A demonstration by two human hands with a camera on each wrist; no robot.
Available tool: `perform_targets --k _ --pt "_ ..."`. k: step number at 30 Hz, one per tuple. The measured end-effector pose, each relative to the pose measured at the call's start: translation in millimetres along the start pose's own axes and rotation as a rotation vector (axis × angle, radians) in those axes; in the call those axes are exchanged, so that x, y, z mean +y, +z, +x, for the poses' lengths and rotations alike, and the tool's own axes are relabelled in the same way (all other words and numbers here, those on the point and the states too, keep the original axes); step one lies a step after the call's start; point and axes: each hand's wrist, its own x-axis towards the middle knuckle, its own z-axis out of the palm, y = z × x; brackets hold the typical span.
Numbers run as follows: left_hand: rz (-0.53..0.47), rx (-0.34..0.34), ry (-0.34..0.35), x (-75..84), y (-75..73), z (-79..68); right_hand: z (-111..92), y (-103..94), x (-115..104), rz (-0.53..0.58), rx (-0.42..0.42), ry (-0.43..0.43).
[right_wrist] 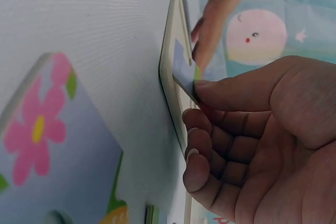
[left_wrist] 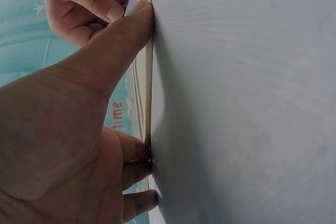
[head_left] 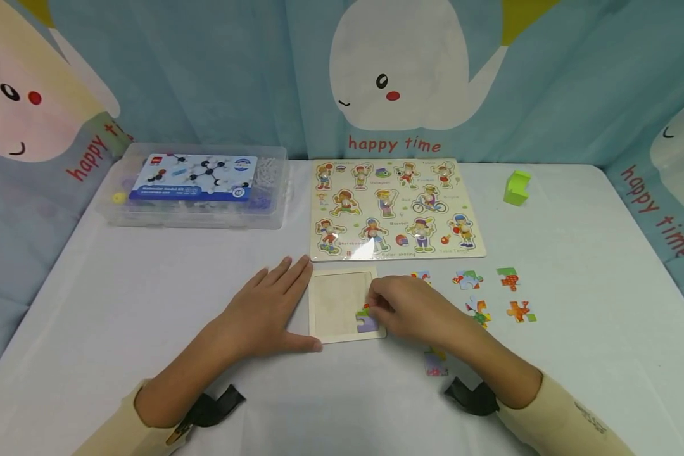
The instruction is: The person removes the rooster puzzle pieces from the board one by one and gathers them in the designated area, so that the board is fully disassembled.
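Observation:
A small wooden puzzle frame (head_left: 337,304) lies on the white table near the front. My left hand (head_left: 273,303) lies flat against its left side, fingers straight, thumb along the front edge (left_wrist: 148,87). My right hand (head_left: 401,307) pinches a purple-and-green puzzle piece (head_left: 367,323) at the frame's lower right corner; in the right wrist view the thumb (right_wrist: 210,90) presses on that piece (right_wrist: 182,69). Several loose pieces (head_left: 467,278) lie to the right, and one with a pink flower (head_left: 436,364) (right_wrist: 47,145) sits by my right forearm.
A large peg puzzle board (head_left: 393,209) with sports figures lies behind the frame. A clear plastic box (head_left: 196,183) stands at the back left, a green block (head_left: 516,187) at the back right. A whale-print curtain hangs behind the table.

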Motion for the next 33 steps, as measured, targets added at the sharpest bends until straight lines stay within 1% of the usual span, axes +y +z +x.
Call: perform_targets --k 6,10,19,24,33 --pt "-0.002 0.0 0.0 0.0 0.2 -0.3 2 0.8 0 -0.027 -0.011 0.003" --pt "0.0 0.0 0.002 0.0 0.5 -0.5 2 -0.3 2 -0.012 -0.008 0.008" --pt "0.009 -0.009 -0.001 0.0 0.3 -0.1 -2 -11.0 5 -0.006 0.008 0.003" --pt "0.01 -0.007 0.0 0.1 0.6 -0.1 -9 -18.8 11 0.008 0.02 -0.003" --pt "0.012 0.005 0.016 -1.7 0.7 -0.6 -30 -32.2 26 0.015 0.055 0.007"
